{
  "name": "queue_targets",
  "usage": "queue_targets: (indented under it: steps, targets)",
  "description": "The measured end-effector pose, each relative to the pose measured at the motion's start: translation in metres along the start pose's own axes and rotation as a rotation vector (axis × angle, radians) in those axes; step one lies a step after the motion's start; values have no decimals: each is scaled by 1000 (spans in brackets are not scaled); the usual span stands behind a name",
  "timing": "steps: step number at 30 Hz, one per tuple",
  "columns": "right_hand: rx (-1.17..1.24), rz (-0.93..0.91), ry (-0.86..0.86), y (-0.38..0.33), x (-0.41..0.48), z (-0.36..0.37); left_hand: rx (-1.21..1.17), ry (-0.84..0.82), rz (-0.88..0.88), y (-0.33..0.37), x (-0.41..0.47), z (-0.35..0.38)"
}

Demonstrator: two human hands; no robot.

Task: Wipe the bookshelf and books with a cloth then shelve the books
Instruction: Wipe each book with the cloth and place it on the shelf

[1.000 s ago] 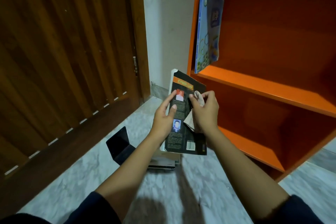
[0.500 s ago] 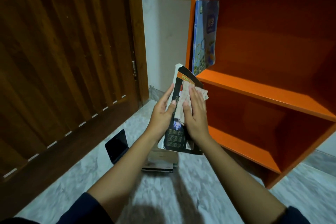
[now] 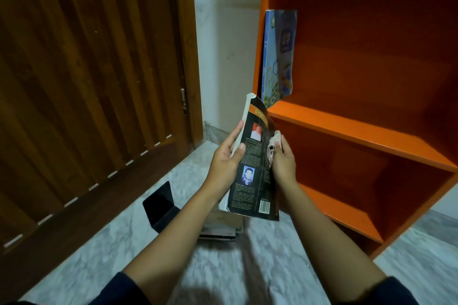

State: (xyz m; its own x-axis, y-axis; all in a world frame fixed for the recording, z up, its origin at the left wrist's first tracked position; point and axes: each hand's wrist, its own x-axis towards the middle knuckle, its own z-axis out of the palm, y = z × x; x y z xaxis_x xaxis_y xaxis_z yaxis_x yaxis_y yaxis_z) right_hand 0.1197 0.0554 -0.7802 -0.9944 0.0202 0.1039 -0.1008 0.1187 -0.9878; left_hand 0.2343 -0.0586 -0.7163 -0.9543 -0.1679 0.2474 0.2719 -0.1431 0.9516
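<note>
A black paperback is being held up in front of the chest, back cover towards the camera, its long axis running nearly upright and tipping a little away to the left at the top. It is being gripped along its left long edge by the left hand, with the thumb laid on the cover and the fingers curled behind. A bunched pale cloth is being pinched in the curled fingers of the right hand and pressed against the book's right long edge, about halfway up. The orange bookshelf is lying ahead and to the right of both hands, and its middle board is being met, in the view, just behind the paperback's top corner. The right hand is judged to be the nearer one to the shelf, yet it is being occupied by the cloth, so shelving would probably fall to the left hand. A blue book is being leaned against the shelf's left wall on that board. More books are lying stacked on the marble floor below the hands, beside a black bookend.
</note>
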Motion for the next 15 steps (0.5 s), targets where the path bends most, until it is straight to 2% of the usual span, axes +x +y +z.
queue_targets:
  steps: [4, 6, 9, 11, 13, 15]
  targets:
    - [-66, -150, 29, -29, -2, 4, -2, -37, -23, -4, -2, 10]
    - [-118, -336, -25, -46, -9, 5, -18, -28, -24, -4, -1, 12]
    - [-323, -689, -155, -56, -25, -1, -49, 21, 4, 1, 2, 7]
    - [-426, -814, -225, -46, -28, -11, -94, 55, 14, 5, 3, 1]
    - [-417, -811, -239, -35, -31, -20, -158, 75, 5, 8, 3, -3]
    - [-327, -659, -176, -30, -36, -22, -174, 86, 7, 8, 2, -2]
